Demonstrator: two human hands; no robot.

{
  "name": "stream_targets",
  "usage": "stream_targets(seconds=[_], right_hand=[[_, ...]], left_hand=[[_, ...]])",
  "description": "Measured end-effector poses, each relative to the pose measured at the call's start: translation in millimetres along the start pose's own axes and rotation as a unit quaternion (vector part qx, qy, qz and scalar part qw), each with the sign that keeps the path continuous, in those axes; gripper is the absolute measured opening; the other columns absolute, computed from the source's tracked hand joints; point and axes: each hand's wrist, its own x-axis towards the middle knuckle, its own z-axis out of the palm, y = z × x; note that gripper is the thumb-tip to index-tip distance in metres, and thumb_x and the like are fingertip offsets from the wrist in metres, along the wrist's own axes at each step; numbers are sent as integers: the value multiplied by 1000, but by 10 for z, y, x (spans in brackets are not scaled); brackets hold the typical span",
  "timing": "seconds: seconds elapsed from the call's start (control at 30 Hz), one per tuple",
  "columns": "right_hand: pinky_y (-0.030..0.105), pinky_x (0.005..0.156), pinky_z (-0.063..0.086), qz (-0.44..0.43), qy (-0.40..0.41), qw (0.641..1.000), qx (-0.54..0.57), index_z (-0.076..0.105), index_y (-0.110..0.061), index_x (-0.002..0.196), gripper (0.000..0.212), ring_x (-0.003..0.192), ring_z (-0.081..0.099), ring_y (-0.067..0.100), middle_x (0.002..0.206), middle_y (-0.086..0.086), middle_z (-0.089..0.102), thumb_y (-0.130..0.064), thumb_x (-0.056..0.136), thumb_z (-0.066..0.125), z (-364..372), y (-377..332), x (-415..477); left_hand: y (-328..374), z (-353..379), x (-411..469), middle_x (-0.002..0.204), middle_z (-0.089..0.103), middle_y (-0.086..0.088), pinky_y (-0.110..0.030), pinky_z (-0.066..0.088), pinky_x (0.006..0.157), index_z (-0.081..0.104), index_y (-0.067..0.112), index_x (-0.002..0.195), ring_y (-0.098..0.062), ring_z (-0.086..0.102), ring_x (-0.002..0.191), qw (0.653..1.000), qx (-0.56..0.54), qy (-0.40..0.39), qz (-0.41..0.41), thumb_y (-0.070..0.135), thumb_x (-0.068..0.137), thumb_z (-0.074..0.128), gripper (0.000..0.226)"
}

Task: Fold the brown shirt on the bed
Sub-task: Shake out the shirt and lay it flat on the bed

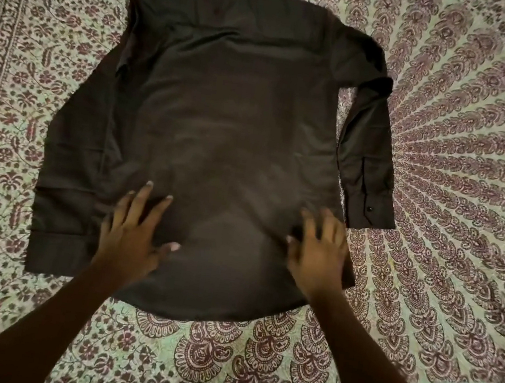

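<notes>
**Brown shirt point(223, 115) spread back-up at the centre of the bed point(451, 219); no fold yet made.**
One shirt, collar toward 12 o'clock and hem toward 6. Two sleeves lie unfolded beside the body: a sleeve point(70, 165) at 9 o'clock and a sleeve point(365, 161) at 3 o'clock. Two hands rest flat on the lower panel, left hand point(132, 226) at 7 o'clock and right hand point(317, 252) at 5, fingers straight and spread, gripping nothing. Judged stage: smoothing, with every fold still to do.

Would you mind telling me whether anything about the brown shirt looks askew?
Only mildly: on the brown shirt, the right sleeve kinks away from the body, with bedspread showing in the gap, while the left sleeve lies against its side.
</notes>
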Motion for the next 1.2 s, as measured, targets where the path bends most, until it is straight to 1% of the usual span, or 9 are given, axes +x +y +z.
stream_targets(seconds=[0.13, 0.23, 0.4, 0.5, 0.67, 0.83, 0.93, 1.07, 1.2], right_hand=[[65, 117, 27, -146, -65, 986, -42, 18, -53, 159, 71, 159, 9, 31, 174, -6, -1, -73, 96, 44, 356, -19, 70], [62, 121, 16, -12, -16, 999, -49, 8, -58, 158, 74, 161, 2, 26, 174, -11, -5, -83, 93, 31, 464, 295, -246], [71, 116, 23, 179, 33, 983, -14, 9, -38, 165, 87, 158, 4, 41, 174, 11, 2, -84, 92, 27, 447, 303, -449], [67, 118, 16, 68, 67, 995, -21, 14, -33, 165, 88, 159, -3, 38, 174, 10, -4, -79, 94, 36, 412, -205, -159], [64, 121, 16, -184, -4, 981, -55, 19, -53, 159, 74, 161, -1, 29, 175, -4, -1, -80, 93, 37, 679, -677, 106], [63, 122, 18, 57, 25, 996, -71, 14, -48, 162, 79, 161, 7, 28, 175, -2, 2, -83, 93, 32, 639, 42, -399], [70, 118, 19, 145, 37, 988, -33, 11, -37, 165, 86, 159, 2, 39, 174, 11, -1, -82, 93, 31, 524, 134, -391], [63, 121, 12, -37, 37, 998, -39, 18, -38, 164, 81, 160, -6, 36, 174, 7, -5, -74, 95, 43, 486, -381, -100], [63, 121, 17, -193, -36, 978, -71, 19, -49, 161, 79, 161, 1, 28, 175, -4, 0, -80, 92, 42, 616, -226, -252]], left_hand=[[122, 294, -109, 167, -31, 17, -78, 12, 116, -11, 69, 149, -39, -14, 158, 985, -68, -107, -119, 103, 38, 60, 136], [114, 337, -308, 160, -44, 19, -78, 6, 117, -21, 69, 146, -40, -26, 155, 974, -84, -127, -169, 100, 29, 66, 149], [178, 234, -331, 149, -58, 16, -79, 2, 117, -35, 67, 140, -42, -37, 149, 962, -86, -180, -187, 90, 30, 80, 161], [174, 238, -323, 148, -59, 15, -78, 2, 117, -37, 66, 139, -42, -39, 148, 961, -85, -181, -191, 89, 29, 82, 163], [157, 263, -330, 148, -59, 15, -79, 2, 117, -37, 66, 139, -42, -39, 148, 962, -79, -184, -187, 88, 27, 83, 165], [165, 286, -352, 155, -53, 10, -80, 3, 116, -32, 61, 146, -44, -35, 150, 966, -72, -168, -181, 87, 29, 84, 166], [351, 314, -350, 168, -34, -2, -81, 11, 114, -9, 45, 161, -46, -20, 155, 989, -44, -79, -118, 81, 44, 81, 152], [772, 350, -172, 168, -33, 5, -80, 12, 114, -9, 48, 161, -42, -21, 156, 995, -55, -75, -22, 87, 55, 71, 138], [863, 462, -247, 160, -45, 13, -91, 0, 104, -25, 59, 151, -44, -38, 148, 986, -59, -147, -59, 93, 50, 70, 142]])
